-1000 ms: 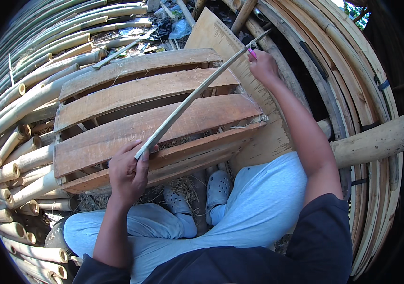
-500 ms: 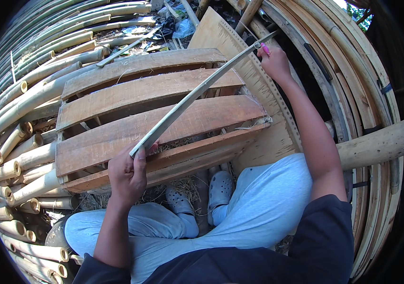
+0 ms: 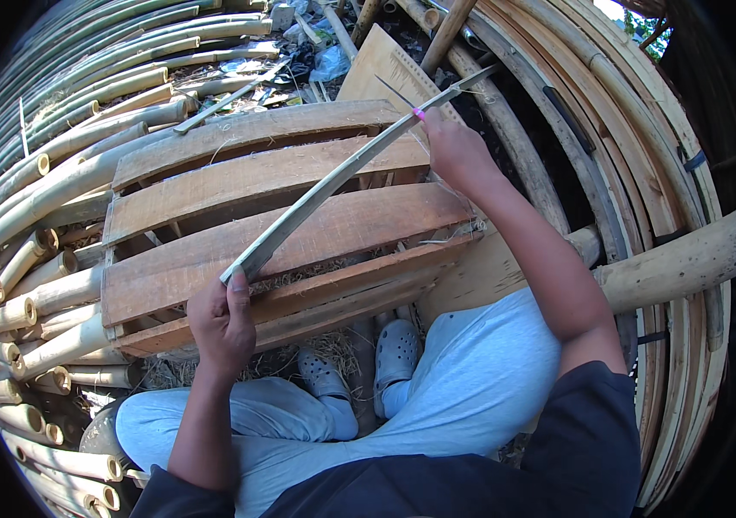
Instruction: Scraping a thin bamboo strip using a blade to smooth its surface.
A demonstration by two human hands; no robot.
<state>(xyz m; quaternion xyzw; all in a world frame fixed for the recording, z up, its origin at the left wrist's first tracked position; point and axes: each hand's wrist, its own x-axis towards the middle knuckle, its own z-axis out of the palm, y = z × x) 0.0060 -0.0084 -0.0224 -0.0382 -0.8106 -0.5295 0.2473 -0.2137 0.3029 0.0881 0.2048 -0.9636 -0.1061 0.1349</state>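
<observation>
A long thin bamboo strip runs slantwise over a wooden slatted crate. My left hand grips the strip's near end at the crate's front edge, thumb on top. My right hand is closed at the strip's far part, above the crate's back right corner. It holds a small knife with a pink end and a thin dark blade that points up and left beside the strip. Past my right hand the strip's tip sticks out toward the upper right.
Stacked bamboo poles lie along the left, their cut ends facing me. Curved bamboo slats fill the right side, and a thick pole crosses there. A plywood board leans behind the crate. My legs in light trousers and grey clogs sit below it.
My right hand has slid back along the strip toward me, from near the tip to the crate's back corner. My left hand has stayed at the near end.
</observation>
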